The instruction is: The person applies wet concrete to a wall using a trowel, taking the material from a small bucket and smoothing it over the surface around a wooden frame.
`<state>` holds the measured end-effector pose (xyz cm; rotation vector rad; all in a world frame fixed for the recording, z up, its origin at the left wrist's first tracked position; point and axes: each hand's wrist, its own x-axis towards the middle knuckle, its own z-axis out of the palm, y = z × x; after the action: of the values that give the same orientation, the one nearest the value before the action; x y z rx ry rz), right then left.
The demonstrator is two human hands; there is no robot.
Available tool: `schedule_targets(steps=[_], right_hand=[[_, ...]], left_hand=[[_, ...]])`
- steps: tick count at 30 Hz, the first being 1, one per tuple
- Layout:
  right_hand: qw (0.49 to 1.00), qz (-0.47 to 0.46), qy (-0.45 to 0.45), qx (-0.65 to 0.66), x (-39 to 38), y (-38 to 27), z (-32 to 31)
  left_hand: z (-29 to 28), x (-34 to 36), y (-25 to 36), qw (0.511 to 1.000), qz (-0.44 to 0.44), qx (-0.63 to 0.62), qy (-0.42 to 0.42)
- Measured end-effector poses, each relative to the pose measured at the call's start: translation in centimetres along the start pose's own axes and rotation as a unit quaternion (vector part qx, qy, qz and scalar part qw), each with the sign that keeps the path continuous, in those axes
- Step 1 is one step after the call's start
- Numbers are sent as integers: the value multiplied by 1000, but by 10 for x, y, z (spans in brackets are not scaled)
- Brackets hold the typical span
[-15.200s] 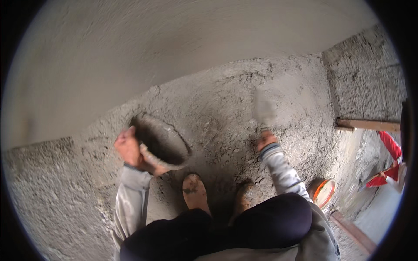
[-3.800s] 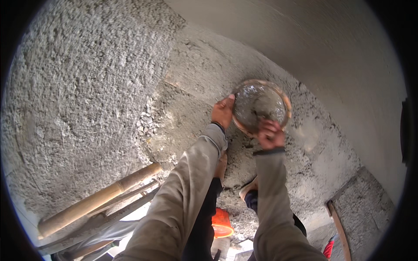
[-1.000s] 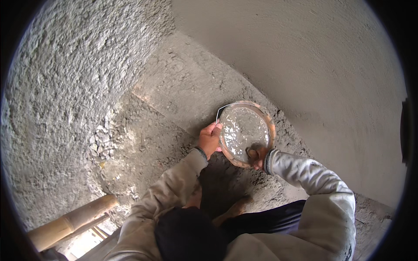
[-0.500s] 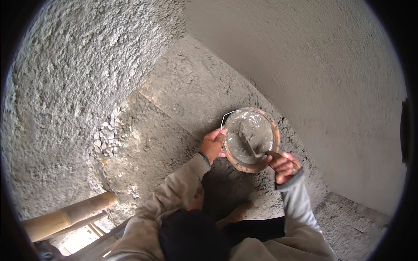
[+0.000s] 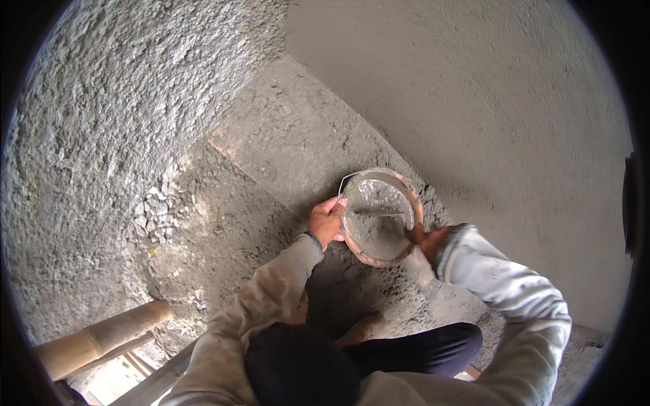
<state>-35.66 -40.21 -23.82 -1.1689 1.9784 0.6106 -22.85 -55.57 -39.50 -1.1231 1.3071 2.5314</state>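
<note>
A round bucket (image 5: 418, 211) with an orange-brown, mortar-smeared rim holds wet grey mortar (image 5: 380, 237). My left hand (image 5: 328, 221) pinches its left rim, thumb on top, beside the thin wire handle (image 5: 340, 184). At the right rim is my right hand (image 5: 431, 242), closed on a trowel whose grip the fingers hide. The trowel's blade (image 5: 381, 214) shows only as a thin edge across the mortar; most of it is sunk or coated.
Rough grey wall (image 5: 135, 101) rises on the left, a smoother plastered wall (image 5: 474, 101) on the right. Mortar-spattered boards (image 5: 284, 128) lie between them. Stone chips (image 5: 154, 215) are heaped at the left; a bamboo pole (image 5: 108, 338) juts in at lower left.
My right hand has swung outward and slightly up along the bucket's right rim, elbow out, turning the trowel through the mortar. The left hand keeps its hold; the bucket sits slightly further left.
</note>
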Motion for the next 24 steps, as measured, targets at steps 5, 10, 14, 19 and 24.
schedule_targets(steps=[5, 10, 14, 19, 24], right_hand=[[996, 64, -67, -13, 37, 22, -24], [962, 105, -121, 219, 57, 40, 35], [971, 60, -161, 166, 16, 28, 36], [986, 119, -71, 88, -12, 40, 64], [750, 161, -81, 636, 15, 11, 91]], left_hand=[[4, 1, 5, 1000, -7, 1, -8], [4, 4, -3, 1000, 24, -6, 15], [3, 10, 0, 1000, 6, 10, 24], [-1, 7, 2, 1000, 14, -5, -11], [5, 8, 0, 1000, 1, -6, 2]])
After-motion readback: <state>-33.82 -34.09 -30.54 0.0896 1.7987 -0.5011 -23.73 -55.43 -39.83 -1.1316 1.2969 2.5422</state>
